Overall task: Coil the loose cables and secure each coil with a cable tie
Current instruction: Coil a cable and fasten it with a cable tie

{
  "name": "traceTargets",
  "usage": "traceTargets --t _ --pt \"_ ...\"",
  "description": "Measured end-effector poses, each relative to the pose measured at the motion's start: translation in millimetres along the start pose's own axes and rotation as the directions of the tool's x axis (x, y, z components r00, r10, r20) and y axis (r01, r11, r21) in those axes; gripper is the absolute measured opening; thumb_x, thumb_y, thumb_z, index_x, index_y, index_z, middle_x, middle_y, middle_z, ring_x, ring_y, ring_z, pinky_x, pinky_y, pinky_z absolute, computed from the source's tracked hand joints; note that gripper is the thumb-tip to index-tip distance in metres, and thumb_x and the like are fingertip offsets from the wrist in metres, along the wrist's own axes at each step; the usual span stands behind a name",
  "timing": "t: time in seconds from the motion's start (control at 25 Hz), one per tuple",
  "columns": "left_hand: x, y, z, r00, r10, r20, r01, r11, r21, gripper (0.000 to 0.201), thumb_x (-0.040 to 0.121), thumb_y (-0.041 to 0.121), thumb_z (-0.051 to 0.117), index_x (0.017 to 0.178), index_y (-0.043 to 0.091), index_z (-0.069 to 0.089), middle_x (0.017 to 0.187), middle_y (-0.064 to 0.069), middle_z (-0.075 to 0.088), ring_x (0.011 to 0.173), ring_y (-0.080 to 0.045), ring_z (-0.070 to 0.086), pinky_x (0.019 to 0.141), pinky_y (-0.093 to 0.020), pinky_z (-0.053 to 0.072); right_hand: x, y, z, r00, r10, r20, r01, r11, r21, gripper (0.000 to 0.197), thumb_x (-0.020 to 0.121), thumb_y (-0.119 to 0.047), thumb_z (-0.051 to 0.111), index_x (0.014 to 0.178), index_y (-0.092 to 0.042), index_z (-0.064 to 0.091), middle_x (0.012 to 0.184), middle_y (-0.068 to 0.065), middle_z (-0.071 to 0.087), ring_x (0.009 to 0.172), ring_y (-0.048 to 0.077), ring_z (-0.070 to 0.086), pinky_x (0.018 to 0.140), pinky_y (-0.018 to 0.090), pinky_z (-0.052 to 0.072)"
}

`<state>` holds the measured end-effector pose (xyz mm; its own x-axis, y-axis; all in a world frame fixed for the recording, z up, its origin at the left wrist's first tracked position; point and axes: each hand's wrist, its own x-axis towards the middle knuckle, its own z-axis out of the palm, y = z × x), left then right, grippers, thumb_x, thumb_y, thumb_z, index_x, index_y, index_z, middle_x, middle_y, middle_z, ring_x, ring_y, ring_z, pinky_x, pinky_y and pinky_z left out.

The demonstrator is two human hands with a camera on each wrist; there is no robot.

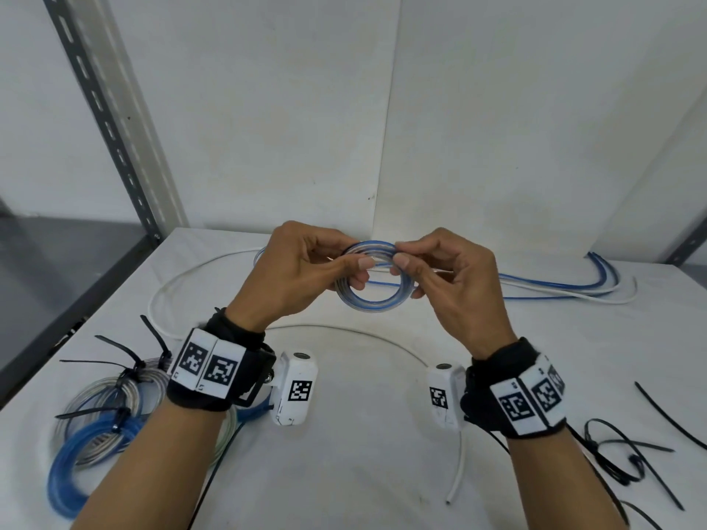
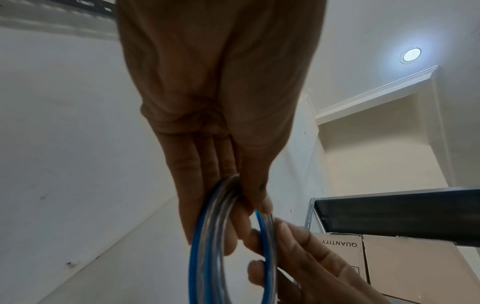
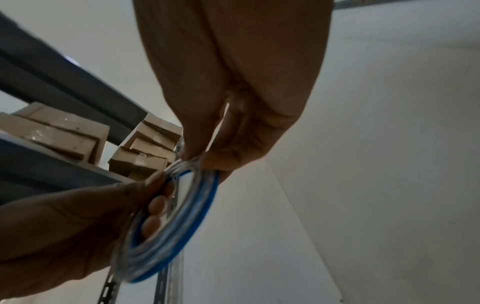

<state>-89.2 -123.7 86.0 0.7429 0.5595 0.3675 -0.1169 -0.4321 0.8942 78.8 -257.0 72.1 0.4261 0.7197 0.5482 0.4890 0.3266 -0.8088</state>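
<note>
Right now your left hand (image 1: 302,269) grips the left side of the small blue-and-clear coil (image 1: 373,296), thumb on the front and fingers through the ring, while your right hand (image 1: 443,277) pinches its upper right edge between thumb and forefinger; the coil is held up above the white table (image 1: 344,453). Keep the left pinch firm so the turns stay stacked, and let the right hand lay the next turn flat against the others (no crossing over). Leave one spot on the ring bare for a cable tie (image 1: 631,449) from the loose ones at your right. From these views you can't tell where the coil's free end runs, nor which of the cables on the table (image 1: 566,288) behind it joins it, and both wrist views are dim
</note>
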Motion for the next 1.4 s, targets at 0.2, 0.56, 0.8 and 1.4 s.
traceTargets --t 0.2,0.56,0.8,1.4 --pt "2.4 -2.6 6.8 1.0 -0.006 -0.02 0.005 0.999 -0.053 0.02 0.088 0.016 0.074 0.098 -0.002 0.076 0.08 -0.019 0.075 0.072 -0.028 0.073 0.073 -0.046 0.063 2.6 2.7 -7.5 0.999 -0.027 -0.021 0.026 0.999 -0.033 0.018 0.08 -0.011 0.084 0.09 -0.023 0.075 0.092 -0.01 0.078 0.084 0.01 0.073 0.083 0.031 0.056" --pt "3.1 -4.0 15.1 0.995 -0.081 0.055 0.087 0.988 -0.129 0.032 0.098 0.025 0.059 0.096 -0.006 0.067 0.081 -0.018 0.073 0.076 -0.025 0.071 0.073 -0.033 0.06 2.5 -0.8 -5.9 0.994 -0.091 -0.063 0.081 0.985 -0.149 0.023 0.083 -0.013 0.082 0.102 -0.025 0.077 0.088 -0.013 0.076 0.081 0.007 0.07 0.076 0.02 0.054" --pt "7.2 -5.3 31.4 0.866 -0.324 0.382 0.441 0.854 -0.276 0.058 0.103 0.051 0.034 0.077 0.007 0.06 0.058 -0.01 0.042 0.059 -0.025 0.054 0.079 -0.041 0.049 -2.9 -12.9 -15.9 0.988 -0.056 0.146 0.085 0.975 -0.203 0.018 0.082 -0.01 0.082 0.098 -0.018 0.079 0.085 -0.012 0.076 0.081 0.002 0.07 0.074 0.017 0.049" --pt "-21.8 16.5 128.4 0.87 -0.314 0.38 0.361 0.931 -0.059 0.029 0.107 0.026 0.043 0.084 0.009 0.048 0.065 0.001 0.029 0.046 -0.011 0.024 0.08 -0.038 0.045 -69.3 5.6 -152.3 0.741 0.672 0.008 -0.415 0.468 -0.78 0.033 0.092 -0.041 0.07 0.082 -0.01 0.075 0.079 0.002 0.078 0.069 0.013 0.075 0.07 0.026 0.056"
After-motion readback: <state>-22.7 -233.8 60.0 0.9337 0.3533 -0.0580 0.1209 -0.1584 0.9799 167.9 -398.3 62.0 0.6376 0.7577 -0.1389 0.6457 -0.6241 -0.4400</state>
